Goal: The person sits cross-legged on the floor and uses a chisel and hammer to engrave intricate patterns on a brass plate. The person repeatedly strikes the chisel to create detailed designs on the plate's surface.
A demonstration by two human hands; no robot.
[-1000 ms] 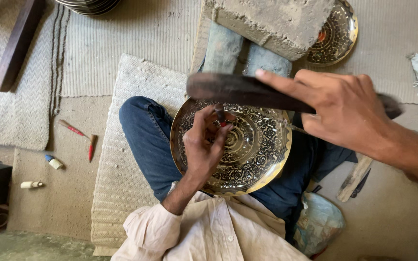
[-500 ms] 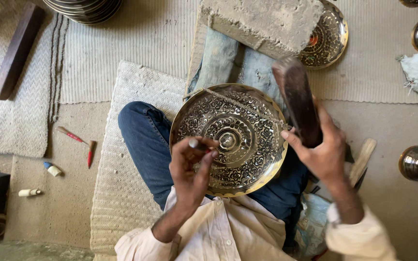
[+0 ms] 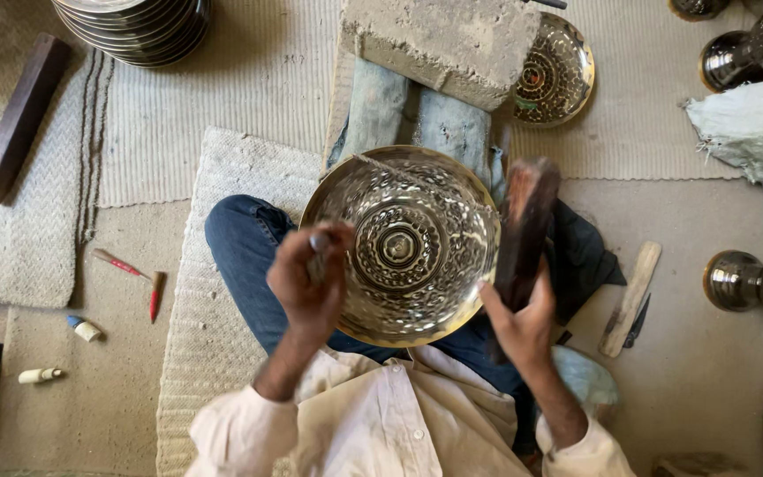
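Pinching a small punch in your left hand against the engraved brass plate mid-frame, your right hand clenched the dark mallet, seemingly mid-chasing, needing a square strike next.

Open room is left over the bare floor patch at the right, while the way ahead is blocked by the grey stone block just past the round engraved brass plate.
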